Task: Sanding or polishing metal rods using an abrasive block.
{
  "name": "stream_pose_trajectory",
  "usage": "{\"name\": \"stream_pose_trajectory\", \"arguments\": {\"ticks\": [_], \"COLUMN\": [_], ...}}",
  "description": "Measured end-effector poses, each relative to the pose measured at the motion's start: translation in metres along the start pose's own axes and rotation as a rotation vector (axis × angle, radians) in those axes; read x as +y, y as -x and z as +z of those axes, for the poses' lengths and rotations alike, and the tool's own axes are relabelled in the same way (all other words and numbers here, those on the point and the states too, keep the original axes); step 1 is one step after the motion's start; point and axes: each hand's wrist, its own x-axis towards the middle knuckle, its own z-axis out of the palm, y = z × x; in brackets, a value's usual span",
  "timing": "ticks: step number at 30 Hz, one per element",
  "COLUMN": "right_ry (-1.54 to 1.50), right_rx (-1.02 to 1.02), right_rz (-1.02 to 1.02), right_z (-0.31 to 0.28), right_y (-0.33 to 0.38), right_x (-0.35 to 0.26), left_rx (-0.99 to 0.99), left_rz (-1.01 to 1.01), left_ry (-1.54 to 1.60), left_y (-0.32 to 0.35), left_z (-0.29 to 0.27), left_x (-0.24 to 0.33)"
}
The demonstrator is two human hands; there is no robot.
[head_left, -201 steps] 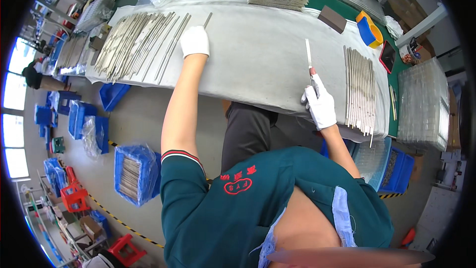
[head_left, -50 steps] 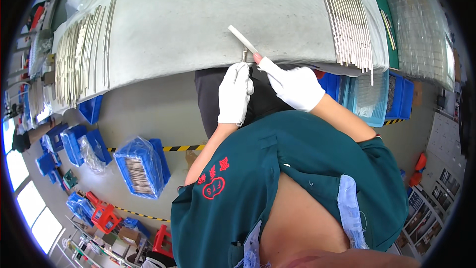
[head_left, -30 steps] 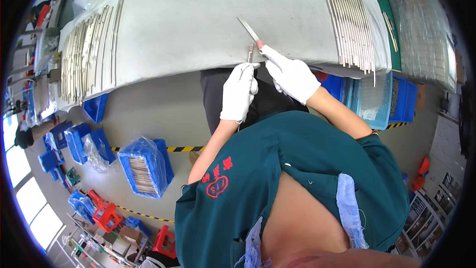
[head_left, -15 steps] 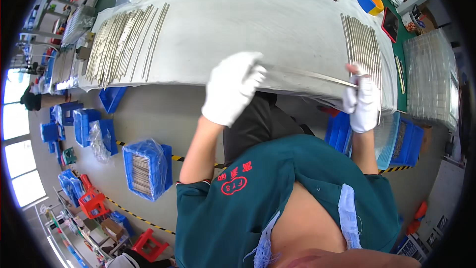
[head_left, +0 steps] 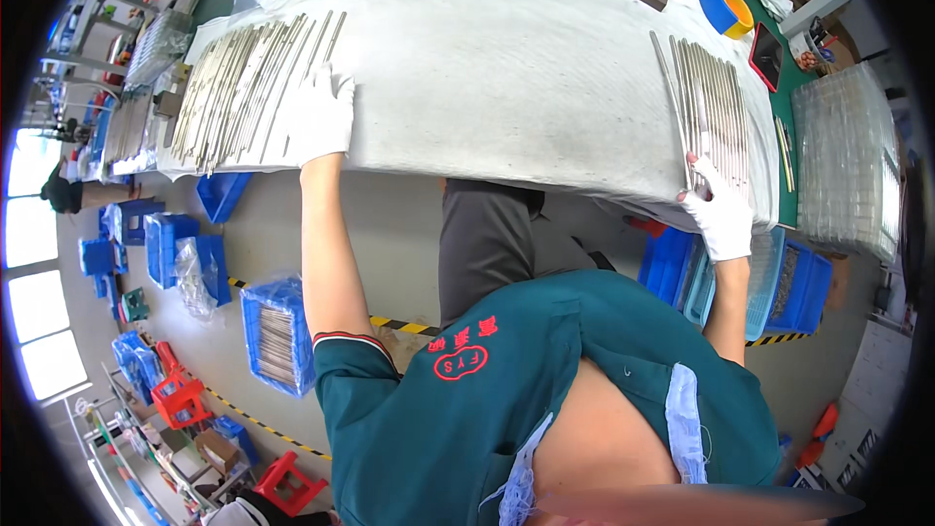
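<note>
I see left hand (head_left: 319, 117) at right edge of left rod row (head_left: 231, 88) on white cloth (head_left: 506, 68); its grip I cannot tell. Right hand (head_left: 721, 212) at near ends of right rod row (head_left: 714, 102), grip also unclear.

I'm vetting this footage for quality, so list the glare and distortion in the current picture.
Head view: the windows at far left are blown out to white; head view: the white cloth's front edge bows and black fills the corners, consistent with a fisheye; head view: the gloved left hand looks very bright, with little fabric detail.
</note>
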Motion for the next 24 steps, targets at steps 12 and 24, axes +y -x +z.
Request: {"name": "stream_pose_trajectory", "arguments": {"ticks": [12,24], "right_ry": [-0.793,-0.836], "right_rx": [-0.272,-0.015], "right_rz": [-0.136,-0.035], "right_z": [0.038,0.055], "right_y": [0.001,-0.040], "right_x": [-0.072,-0.038], "left_rx": [-0.139,-0.463], "left_rz": [-0.048,-0.170], "left_ry": [0.155,1.247], "left_y": [-0.019,0.080], "left_z": [0.022,-0.020], "left_x": [0.064,0.127]}}
